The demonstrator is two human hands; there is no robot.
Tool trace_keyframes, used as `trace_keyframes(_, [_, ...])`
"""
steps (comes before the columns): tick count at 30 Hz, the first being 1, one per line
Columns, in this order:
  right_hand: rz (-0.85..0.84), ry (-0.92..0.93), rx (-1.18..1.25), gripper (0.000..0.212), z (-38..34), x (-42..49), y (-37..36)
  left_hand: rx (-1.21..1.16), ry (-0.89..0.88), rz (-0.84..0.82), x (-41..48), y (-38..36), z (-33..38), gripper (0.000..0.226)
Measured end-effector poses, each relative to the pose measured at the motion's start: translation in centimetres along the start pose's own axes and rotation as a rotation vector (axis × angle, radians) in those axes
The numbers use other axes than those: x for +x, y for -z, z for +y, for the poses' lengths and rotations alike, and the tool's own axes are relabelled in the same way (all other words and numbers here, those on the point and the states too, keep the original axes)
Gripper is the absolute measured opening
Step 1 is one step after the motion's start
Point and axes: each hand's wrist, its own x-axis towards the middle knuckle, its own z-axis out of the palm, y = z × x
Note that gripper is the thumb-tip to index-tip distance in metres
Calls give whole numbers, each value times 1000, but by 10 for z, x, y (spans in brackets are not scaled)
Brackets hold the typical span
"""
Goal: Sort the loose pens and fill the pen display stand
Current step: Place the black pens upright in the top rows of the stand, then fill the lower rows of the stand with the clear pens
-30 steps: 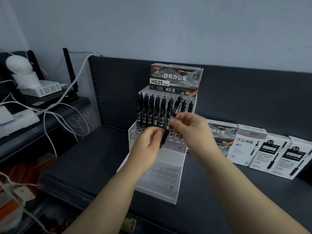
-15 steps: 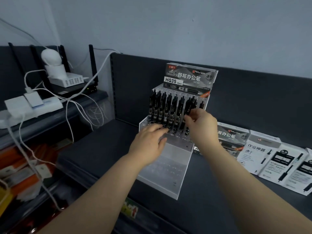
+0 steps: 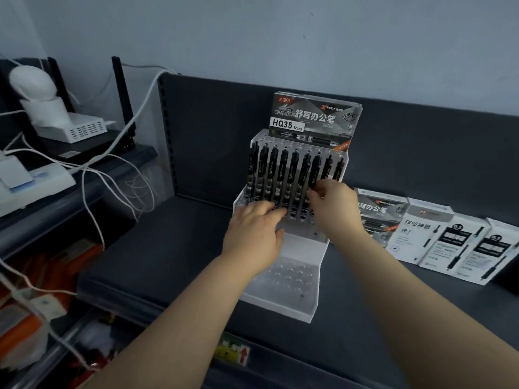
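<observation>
On the display stand [image 3: 281,306] sit nine pens [image 3: 283,171].

Dim, bluish, flatly lit across the dark grey shelf [image 3: 157,248], faint sheen on the clear acrylic stepped pen stand [image 3: 280,293]. Soft, blurring small print on the white cardboard pen boxes [image 3: 449,248]. Bowed and smeared toward the edges.

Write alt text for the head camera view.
A person's right hand grip pinches a black pen standing in a row of black pens in a clear tiered pen stand, while the left hand grip rests on the stand at their base. A pen box sits atop the stand; more boxes lie on the dark shelf to its right.
</observation>
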Motion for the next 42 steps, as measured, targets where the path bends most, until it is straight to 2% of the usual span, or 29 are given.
trace_keyframes(8, [25, -61, 11, 23, 2, -15, 5, 8, -21, -4, 2, -2, -4, 46])
trace_keyframes(12, [62, -51, 45, 27, 27, -52, 29, -49, 59, -67, 3, -1, 1, 51])
trace_keyframes(15, [5, -83, -46, 40, 58, -91, 54, -132, 62, 38, -6, 0, 31, 54])
trace_keyframes(17, [-41, -114, -143, 51, 83, -115, 74, -159, -20, 52, -11, -5, 64, 52])
trace_keyframes(23, [-109, -267, -387, 76, 173, -177, 155, -103, -277, -155, -26, -46, 198, 57])
trace_keyframes(30, [-51, -412, -503, 77, 300, -245, 288, -93, -405, -299, -61, -100, 383, 62])
trace_keyframes(35, [-75, -497, -564, 75, 385, -290, 385, -122, -461, -353, -85, -136, 514, 62])
trace_keyframes(42, [-82, -609, -583, 74, 482, -325, 475, -126, -519, -450, -95, -184, 647, 60])
